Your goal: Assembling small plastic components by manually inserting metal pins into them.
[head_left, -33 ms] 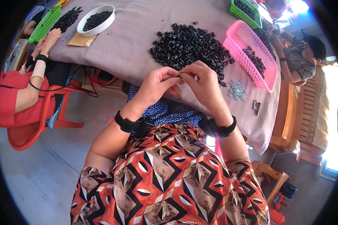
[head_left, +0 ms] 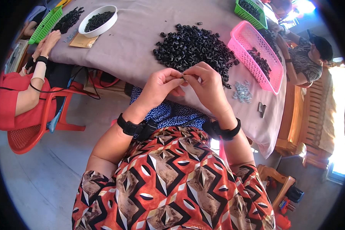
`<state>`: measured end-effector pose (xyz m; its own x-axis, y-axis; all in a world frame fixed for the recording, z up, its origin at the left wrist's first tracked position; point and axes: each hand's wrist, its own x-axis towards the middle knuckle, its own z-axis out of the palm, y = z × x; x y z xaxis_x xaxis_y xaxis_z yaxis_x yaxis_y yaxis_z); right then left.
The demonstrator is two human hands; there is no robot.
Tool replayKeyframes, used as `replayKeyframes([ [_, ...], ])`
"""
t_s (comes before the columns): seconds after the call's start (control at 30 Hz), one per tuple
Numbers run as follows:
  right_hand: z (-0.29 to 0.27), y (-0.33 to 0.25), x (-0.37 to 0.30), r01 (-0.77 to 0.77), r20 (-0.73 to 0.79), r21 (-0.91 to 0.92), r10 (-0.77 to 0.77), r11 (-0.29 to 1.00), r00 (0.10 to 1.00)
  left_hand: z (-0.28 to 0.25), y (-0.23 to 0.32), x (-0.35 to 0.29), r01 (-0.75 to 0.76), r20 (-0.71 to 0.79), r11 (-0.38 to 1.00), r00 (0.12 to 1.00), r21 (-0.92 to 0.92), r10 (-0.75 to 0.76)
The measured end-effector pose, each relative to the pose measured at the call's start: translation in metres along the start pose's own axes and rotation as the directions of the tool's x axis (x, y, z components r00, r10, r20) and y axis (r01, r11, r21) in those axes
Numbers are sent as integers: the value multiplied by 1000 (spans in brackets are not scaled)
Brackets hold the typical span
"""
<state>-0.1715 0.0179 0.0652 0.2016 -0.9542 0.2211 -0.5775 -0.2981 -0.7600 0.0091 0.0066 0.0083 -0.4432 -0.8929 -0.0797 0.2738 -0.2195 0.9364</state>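
My left hand (head_left: 161, 86) and my right hand (head_left: 207, 84) meet at the fingertips just over the table's near edge. Both are closed in a pinch on one small dark piece (head_left: 183, 78), mostly hidden by the fingers; its exact kind cannot be made out. Right beyond my hands lies a large heap of small black plastic clips (head_left: 193, 46). Small shiny metal pieces (head_left: 242, 92) lie in a cluster to the right of my right hand. Close by them are two dark flat pieces (head_left: 262, 109).
A pink perforated basket (head_left: 238, 48) with black pieces stands at the right. Farther off are green baskets (head_left: 46, 26) (head_left: 265, 22) and a white bowl (head_left: 113, 23) of black pieces. One co-worker in red (head_left: 25, 96) sits at the left, another (head_left: 306, 57) at the right.
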Motion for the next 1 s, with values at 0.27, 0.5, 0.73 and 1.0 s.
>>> replayKeyframes([
  [0.27,11,0,-4,181,-73,-193,-198,964,977,-1,-1,1,-10,-7,1000,1000,25,10],
  [0.5,5,-12,-4,220,17,-237,-223,946,975,-2,-2,1,-36,-70,999,997,-13,35],
  [0.73,27,-5,0,228,34,-499,-244,836,969,-3,-9,5,-94,-87,995,992,-42,90],
  [1.0,24,13,-1,269,54,-499,-280,824,959,-2,-7,8,12,79,997,997,77,-18],
])
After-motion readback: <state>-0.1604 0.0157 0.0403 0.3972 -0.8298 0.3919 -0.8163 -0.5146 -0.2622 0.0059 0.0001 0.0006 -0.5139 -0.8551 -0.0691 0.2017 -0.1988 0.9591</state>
